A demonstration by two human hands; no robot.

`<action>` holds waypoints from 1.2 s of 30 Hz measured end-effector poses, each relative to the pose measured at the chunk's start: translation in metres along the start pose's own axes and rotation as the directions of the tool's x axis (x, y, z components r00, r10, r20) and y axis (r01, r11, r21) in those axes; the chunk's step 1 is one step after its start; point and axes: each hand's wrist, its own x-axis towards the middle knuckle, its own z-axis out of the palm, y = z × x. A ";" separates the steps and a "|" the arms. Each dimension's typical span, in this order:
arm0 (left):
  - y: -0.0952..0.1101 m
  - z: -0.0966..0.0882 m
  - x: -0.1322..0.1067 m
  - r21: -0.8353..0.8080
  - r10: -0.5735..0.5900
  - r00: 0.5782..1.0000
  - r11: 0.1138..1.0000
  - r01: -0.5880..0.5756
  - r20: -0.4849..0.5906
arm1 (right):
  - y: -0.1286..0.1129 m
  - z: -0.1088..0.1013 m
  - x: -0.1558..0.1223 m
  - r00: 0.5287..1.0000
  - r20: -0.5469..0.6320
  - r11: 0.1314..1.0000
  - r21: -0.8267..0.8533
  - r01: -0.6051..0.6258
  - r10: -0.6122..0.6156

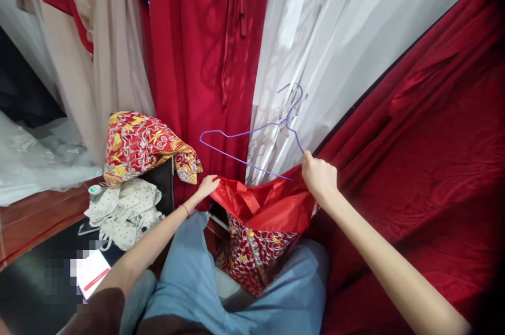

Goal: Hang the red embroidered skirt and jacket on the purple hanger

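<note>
The right hand (319, 177) grips a purple hanger (252, 138) together with the garment's (262, 219) red lining; the left hand (207, 186) pinches the opposite edge. The garment hangs over the person's lap, opened at the top. The hanger is above it, not yet inside; hanging remains undone.

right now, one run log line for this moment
left hand: grips red embroidered satin garment | right hand: grips garment, purple wire hanger | garment: over lap
</note>
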 end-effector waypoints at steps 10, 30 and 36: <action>0.068 -0.158 0.081 0.149 0.169 0.965 0.979 -0.140 -0.201 | -0.009 0.006 -0.006 0.996 -0.070 0.998 -0.010 0.063 -0.063; 0.172 -0.138 0.059 0.540 0.372 0.911 0.810 -0.227 -0.176 | -0.022 0.001 -0.020 0.992 -0.113 0.996 -0.070 0.055 -0.063; 0.220 -0.100 0.024 0.350 0.458 0.870 0.857 -0.378 -0.184 | -0.003 -0.006 -0.012 0.995 -0.095 0.998 -0.058 -0.027 0.022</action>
